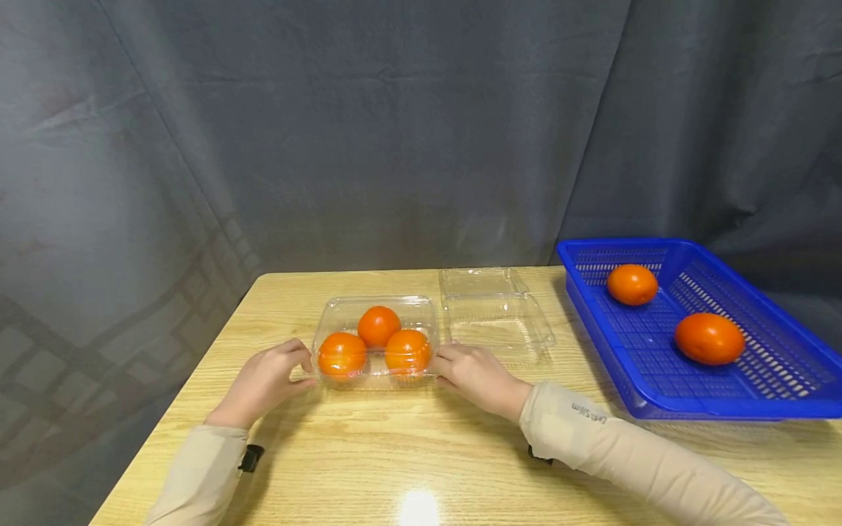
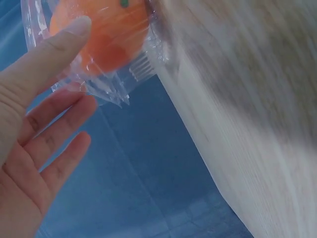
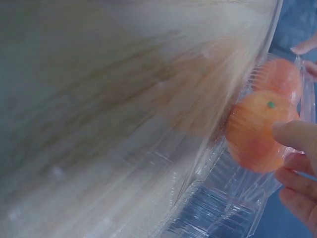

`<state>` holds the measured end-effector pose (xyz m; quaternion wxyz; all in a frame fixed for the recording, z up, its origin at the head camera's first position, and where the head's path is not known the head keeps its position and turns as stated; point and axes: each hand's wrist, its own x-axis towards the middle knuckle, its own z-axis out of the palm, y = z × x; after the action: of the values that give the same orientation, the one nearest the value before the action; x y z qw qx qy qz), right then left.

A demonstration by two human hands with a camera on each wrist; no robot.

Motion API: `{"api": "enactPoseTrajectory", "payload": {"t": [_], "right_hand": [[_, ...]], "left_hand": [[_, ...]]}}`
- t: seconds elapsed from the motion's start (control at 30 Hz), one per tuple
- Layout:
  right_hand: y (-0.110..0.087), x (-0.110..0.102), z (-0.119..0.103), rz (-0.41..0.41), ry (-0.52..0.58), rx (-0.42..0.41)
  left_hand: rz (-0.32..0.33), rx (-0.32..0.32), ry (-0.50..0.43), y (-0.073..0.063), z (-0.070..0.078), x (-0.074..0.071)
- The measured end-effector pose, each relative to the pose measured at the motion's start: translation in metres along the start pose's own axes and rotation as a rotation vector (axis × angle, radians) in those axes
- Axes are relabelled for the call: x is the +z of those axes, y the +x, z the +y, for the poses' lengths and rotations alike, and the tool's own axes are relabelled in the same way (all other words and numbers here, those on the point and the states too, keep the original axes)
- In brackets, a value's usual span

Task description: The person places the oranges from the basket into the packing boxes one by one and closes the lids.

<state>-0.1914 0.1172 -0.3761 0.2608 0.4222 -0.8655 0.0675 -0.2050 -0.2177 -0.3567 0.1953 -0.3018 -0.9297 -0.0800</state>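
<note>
In the head view, a clear plastic clamshell box (image 1: 375, 383) with its lid down sits mid-table. Inside are three orange round fruits: one at the back (image 1: 378, 326), one front left (image 1: 341, 355) and one front right (image 1: 408, 352). My left hand (image 1: 266, 376) holds the front left corner, thumb and index finger either side of the rim in the left wrist view, its other fingers (image 2: 64, 153) spread loosely. At the front right corner, my right hand (image 1: 476, 374) pinches the rim between thumb and fingers, beside a fruit (image 3: 257, 131) seen through the plastic.
Behind and right of the box, an identical clear clamshell (image 1: 496, 325) stands unfolded with nothing in it. A blue plastic basket (image 1: 612, 358) at the right holds two orange fruits (image 1: 632, 285). A dark grey curtain (image 1: 408, 146) hangs behind the wooden table (image 1: 368, 460).
</note>
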Motion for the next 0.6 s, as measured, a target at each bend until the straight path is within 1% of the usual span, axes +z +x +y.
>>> {"api": "enactPoseTrajectory", "payload": {"t": [0.2, 0.33, 0.6], "right_hand": [[0.0003, 0.0021, -0.0014, 0.037, -0.056, -0.031], [0.0007, 0.0024, -0.0017, 0.06, -0.082, -0.046], [0.0006, 0.0025, -0.0025, 0.064, -0.156, -0.081]], "left_hand": [[0.03, 0.015, 0.02, -0.0015, 0.0014, 0.0027], [0.033, 0.017, 0.027, -0.0015, 0.0018, 0.0041], [0.051, 0.02, 0.027, -0.0009, 0.0013, 0.0054]]}}
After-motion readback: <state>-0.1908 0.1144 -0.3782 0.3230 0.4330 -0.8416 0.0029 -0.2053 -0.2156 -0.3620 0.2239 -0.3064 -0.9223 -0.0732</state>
